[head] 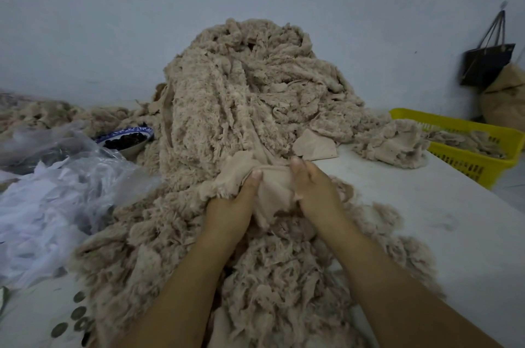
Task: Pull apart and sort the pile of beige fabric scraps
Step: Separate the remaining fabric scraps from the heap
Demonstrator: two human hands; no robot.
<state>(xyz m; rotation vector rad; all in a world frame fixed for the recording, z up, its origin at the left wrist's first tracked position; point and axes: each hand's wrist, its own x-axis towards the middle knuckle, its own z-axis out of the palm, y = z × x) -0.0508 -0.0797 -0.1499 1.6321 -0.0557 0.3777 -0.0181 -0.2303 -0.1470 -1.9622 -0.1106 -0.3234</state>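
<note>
Left hand (230, 200) and right hand (314, 187) both clenched on same beige scrap (270, 185); tall scrap pile (241, 97) just beyond hands.

Pile (241, 97): beige frayed scraps, heaped tall against wall (113, 21), spilling forward; smaller clump (392, 143) right of it.

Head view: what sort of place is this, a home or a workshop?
Probably a small textile workshop. A big pile of beige scraps covers a white table, a yellow basket holds more, and both hands grip one scrap.
</note>
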